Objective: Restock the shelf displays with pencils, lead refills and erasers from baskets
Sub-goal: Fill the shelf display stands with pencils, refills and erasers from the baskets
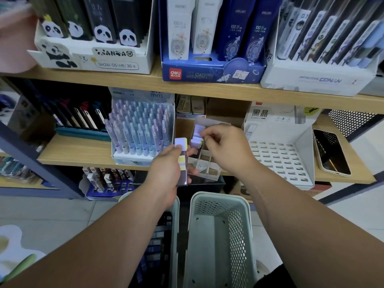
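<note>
Wood comes first: the big shelf runs across your view from nine o'clock to three o'clock. Down at six o'clock stand two pale baskets. The right basket looks bare inside, as far as you can see into it. The left basket, at its nine o'clock side, holds dark packs, so I think there is more to put out.

At three o'clock on the shelf sits a white rack with rows of holes and nothing in them. It looks like it needs filling. At ten o'clock from your hands, the pencil stand looks full already.

In the middle is a small white box with little rooms. A short purple row stands at its twelve o'clock end. The rooms nearer to you have nothing in them, so this box looks only just begun.

Your left hand has its fingers curled round a purple stack, held upright just at nine o'clock of the box. Your right hand pinches one purple pack at the top of the row, finger and thumb close together. I cannot tell if these are leads or erasers.
</note>
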Available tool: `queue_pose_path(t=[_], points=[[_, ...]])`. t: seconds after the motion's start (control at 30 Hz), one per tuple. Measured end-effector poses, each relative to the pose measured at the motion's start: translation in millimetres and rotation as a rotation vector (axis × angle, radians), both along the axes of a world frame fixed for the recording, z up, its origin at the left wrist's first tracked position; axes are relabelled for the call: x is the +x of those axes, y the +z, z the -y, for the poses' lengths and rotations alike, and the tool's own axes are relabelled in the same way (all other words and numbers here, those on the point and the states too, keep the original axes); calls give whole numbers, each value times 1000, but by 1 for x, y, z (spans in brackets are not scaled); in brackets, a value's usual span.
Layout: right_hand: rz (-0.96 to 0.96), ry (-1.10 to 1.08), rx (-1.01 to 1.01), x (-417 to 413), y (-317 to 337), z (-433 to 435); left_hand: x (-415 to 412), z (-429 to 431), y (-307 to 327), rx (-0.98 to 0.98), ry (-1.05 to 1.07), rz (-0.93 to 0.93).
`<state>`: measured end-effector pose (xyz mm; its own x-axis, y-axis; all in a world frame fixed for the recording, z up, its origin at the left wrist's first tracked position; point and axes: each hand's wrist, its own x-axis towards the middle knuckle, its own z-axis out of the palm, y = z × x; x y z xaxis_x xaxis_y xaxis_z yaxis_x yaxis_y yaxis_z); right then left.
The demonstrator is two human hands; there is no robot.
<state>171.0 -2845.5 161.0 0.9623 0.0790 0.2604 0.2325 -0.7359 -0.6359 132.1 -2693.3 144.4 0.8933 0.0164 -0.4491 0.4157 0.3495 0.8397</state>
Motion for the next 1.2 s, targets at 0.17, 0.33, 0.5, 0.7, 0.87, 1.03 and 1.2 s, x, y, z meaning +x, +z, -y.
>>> queue_pose_path(t=[0.17,0.33,0.5,0.7,0.87,1.03,1.2], points=[[-52,-27,53,4,3,13,17,7,1,64,13,7],[69,-146,-72,10,3,28,26,12,2,252,-23,69],[150,-254,-77,13,-2,30,26,17,1,426,-77,173],[47,-347,-84,13,1,39,26,20,-2,509,-96,268],[-83,-251,-105,14,-4,49,28,20,-3,607,-81,308],[-100,-231,-103,13,-9,51,26,15,-1,682,-92,341],[-134,-225,-129,13,-8,49,17,-3,2,775,-197,302]])
